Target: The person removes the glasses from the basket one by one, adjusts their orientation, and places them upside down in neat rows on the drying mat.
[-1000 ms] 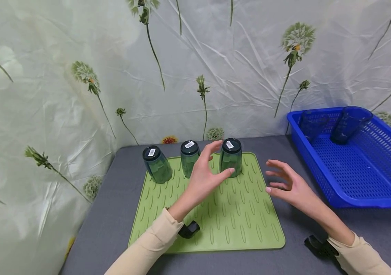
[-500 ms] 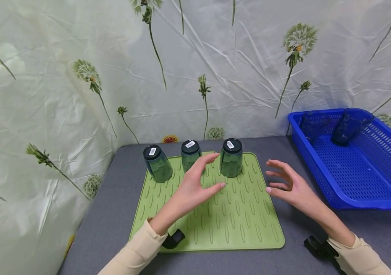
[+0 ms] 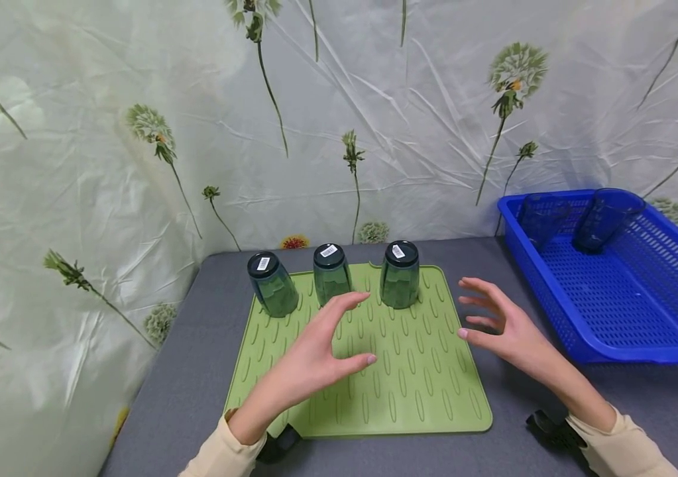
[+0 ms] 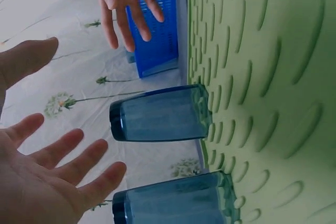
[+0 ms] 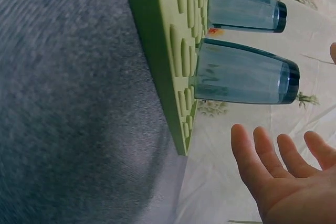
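Three tinted drinking glasses stand upside down in a row along the back of a green ribbed mat [image 3: 398,397]: a left glass [image 3: 274,286], a middle glass [image 3: 331,271] and a right glass [image 3: 400,277]. Each dark base carries a white barcode sticker. Over the mat's left half hovers my left hand [image 3: 309,361], thumb and fingers spread apart around nothing. My right hand [image 3: 508,331] hangs between the mat's right edge and the blue basket, its fingers loosely bent and holding nothing. Both palms face inward, and the wrist views show the fingers apart from the glasses.
A blue plastic basket [image 3: 589,341] stands on the right, with two glasses in its far end, one of them a tilted glass [image 3: 606,218]. Grey cloth [image 3: 177,384] covers the table. Behind it hangs a white flower-print sheet [image 3: 291,179].
My left hand has drawn back from beside the right glass, toward the front left of the mat, staying spread. My right hand has hardly moved. The glasses stay in place.
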The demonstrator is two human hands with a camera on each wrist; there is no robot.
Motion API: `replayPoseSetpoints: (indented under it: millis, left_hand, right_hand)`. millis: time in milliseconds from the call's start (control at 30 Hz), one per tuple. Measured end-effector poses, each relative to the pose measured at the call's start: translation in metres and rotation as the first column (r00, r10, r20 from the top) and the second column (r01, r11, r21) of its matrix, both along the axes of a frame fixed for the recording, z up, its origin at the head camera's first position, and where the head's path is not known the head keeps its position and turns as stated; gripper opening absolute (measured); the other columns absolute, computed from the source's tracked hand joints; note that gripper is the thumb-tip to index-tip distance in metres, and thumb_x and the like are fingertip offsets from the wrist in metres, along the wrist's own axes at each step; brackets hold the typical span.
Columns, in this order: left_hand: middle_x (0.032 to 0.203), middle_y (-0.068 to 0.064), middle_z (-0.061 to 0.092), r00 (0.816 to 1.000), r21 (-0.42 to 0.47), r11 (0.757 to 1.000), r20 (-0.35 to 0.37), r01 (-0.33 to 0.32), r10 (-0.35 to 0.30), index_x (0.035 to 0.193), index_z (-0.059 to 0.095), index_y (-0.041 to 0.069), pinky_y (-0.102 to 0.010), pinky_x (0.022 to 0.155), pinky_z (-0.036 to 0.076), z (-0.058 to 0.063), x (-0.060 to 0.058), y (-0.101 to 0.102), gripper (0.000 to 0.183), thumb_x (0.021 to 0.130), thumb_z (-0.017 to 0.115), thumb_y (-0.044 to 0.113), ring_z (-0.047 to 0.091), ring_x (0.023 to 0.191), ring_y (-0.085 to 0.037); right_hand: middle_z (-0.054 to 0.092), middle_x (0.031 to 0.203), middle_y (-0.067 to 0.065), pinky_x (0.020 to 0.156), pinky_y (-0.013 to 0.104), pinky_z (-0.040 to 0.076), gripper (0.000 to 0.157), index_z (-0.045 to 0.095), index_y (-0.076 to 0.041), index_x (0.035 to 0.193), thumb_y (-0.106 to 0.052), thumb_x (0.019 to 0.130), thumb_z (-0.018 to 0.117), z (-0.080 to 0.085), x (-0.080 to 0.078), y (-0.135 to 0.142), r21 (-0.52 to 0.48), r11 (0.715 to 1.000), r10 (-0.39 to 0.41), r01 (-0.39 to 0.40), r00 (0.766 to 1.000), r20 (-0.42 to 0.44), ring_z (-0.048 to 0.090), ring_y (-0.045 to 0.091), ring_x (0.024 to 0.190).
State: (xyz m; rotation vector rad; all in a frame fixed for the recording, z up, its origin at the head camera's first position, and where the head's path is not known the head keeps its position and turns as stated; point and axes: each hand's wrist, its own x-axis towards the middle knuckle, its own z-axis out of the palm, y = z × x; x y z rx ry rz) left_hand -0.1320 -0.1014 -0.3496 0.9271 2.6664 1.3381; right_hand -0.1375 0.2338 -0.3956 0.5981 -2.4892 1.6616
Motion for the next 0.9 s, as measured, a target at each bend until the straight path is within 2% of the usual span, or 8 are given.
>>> replayPoseSetpoints:
  millis: [200,367,433,600,700,900]
  left_hand:
    - [0.143,0.021,0.04,0.996,0.028,0.998,0.072,-0.054,0.051,0.145,0.034,0.048,-0.05,0.103,0.041,-0.008,0.013,-0.008,0.082,0.081,0.082,0.028,0.039,0.132,-0.006]
    - [0.142,0.022,0.042,0.986,0.077,0.993,0.146,-0.091,0.079,0.143,0.037,0.048,-0.052,0.103,0.041,-0.016,0.018,-0.015,0.08,0.082,0.082,0.026,0.043,0.13,-0.008]
    - [0.142,0.021,0.044,0.986,0.096,0.989,0.138,-0.11,0.096,0.142,0.039,0.045,-0.049,0.103,0.041,-0.02,0.018,-0.018,0.077,0.082,0.082,0.024,0.046,0.128,-0.008]
    - [0.136,0.016,0.052,0.988,0.141,0.979,0.063,-0.146,0.138,0.14,0.047,0.038,-0.043,0.099,0.047,-0.031,0.018,-0.022,0.069,0.082,0.082,0.023,0.054,0.121,-0.01]
    - [0.134,0.015,0.055,0.991,0.169,0.977,0.044,-0.133,0.127,0.138,0.05,0.036,-0.041,0.097,0.049,-0.036,0.017,-0.024,0.067,0.082,0.082,0.02,0.055,0.119,-0.011]
    - [0.131,0.014,0.057,0.999,0.171,0.985,0.045,-0.029,0.022,0.136,0.051,0.033,-0.039,0.095,0.05,-0.046,0.011,-0.025,0.062,0.083,0.08,0.021,0.057,0.118,-0.014]
  right_hand:
    - [0.036,0.151,0.0,0.094,0.022,0.049,0.077,0.033,-0.025,0.152,-0.005,0.089,0.073,0.005,0.003,0.0,0.026,1.0,-0.008,0.008,1.0,0.004,0.044,0.013,0.13]
    - [0.036,0.152,-0.001,0.094,0.021,0.048,0.078,0.032,-0.026,0.152,-0.005,0.089,0.072,0.007,0.003,0.001,0.023,1.0,-0.014,0.014,1.0,0.003,0.044,0.015,0.131]
    - [0.036,0.151,0.0,0.094,0.02,0.048,0.077,0.033,-0.025,0.152,-0.004,0.089,0.072,0.008,0.004,0.001,0.016,1.0,-0.016,0.017,1.0,-0.007,0.044,0.014,0.13]
    - [0.039,0.149,0.001,0.093,0.019,0.048,0.072,0.035,-0.022,0.15,-0.003,0.09,0.07,0.008,0.004,0.001,0.01,0.999,-0.045,0.045,0.998,-0.036,0.046,0.013,0.128]
    - [0.04,0.148,0.001,0.093,0.019,0.048,0.07,0.036,-0.022,0.15,-0.004,0.091,0.07,0.009,0.004,0.002,0.02,0.998,-0.061,0.061,0.997,-0.039,0.047,0.013,0.128]
    - [0.041,0.148,0.001,0.092,0.019,0.049,0.069,0.037,-0.022,0.15,-0.004,0.092,0.069,0.012,0.004,0.002,0.025,0.997,-0.073,0.074,0.996,-0.044,0.047,0.014,0.128]
